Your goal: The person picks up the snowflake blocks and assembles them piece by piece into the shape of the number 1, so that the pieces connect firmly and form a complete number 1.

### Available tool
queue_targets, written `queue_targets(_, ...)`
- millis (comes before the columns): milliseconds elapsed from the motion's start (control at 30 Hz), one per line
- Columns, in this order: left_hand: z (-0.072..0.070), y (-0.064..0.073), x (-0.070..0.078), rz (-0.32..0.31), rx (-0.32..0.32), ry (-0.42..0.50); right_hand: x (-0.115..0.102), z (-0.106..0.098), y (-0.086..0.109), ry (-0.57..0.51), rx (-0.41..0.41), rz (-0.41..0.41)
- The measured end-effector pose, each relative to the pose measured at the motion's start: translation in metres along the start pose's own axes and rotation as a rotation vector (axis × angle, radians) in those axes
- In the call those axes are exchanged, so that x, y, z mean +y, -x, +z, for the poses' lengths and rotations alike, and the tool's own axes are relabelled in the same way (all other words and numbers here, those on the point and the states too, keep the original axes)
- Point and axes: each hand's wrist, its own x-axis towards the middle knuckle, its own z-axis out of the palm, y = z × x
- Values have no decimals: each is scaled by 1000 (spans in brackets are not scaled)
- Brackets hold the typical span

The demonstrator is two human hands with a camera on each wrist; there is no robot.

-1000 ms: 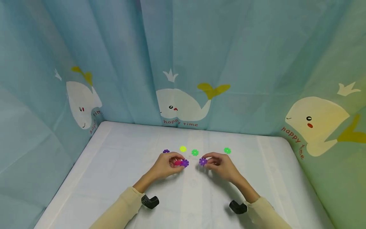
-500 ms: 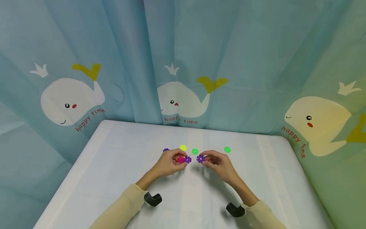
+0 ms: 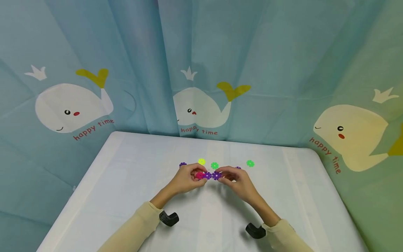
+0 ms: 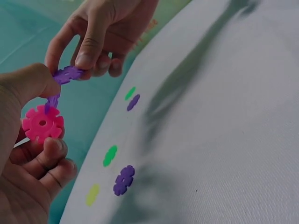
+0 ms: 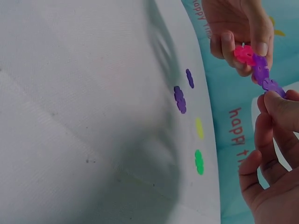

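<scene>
My left hand (image 3: 185,180) pinches a purple notched plastic disc (image 5: 260,69), which is joined at an angle to a bright pink one (image 4: 51,125). The pink disc, with a round centre hole, sits near the curled lower fingers. Opposite, my right hand (image 3: 239,182) grips a second purple notched disc (image 4: 68,74) between thumb and fingertips. The edges of the two purple discs meet between the hands, above the table. In the left wrist view my left thumb partly covers that spot.
Loose notched discs lie on the white table (image 3: 151,150) beyond the hands: a yellow one (image 3: 201,161), a green one (image 3: 214,165), another green one (image 3: 250,163) and purple ones (image 4: 124,180). A blue whale-print curtain (image 3: 267,70) rises behind the table.
My right hand has moved left with its purple disc, closing the gap to the left hand's purple disc. The left hand shifted slightly right. A loose purple disc now shows behind the right hand.
</scene>
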Motion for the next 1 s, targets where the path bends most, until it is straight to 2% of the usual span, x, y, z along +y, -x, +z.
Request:
queue_targets(233, -1, 1, 1, -37, -22, 52, -1, 4, 0, 33, 9, -25)
queue_targets(767, -3, -1, 3, -103, -31, 37, -1, 6, 3, 43, 20, -33)
queue_targets(1000, -5, -1, 5, -127, -63, 42, 1, 5, 4, 24, 4, -35)
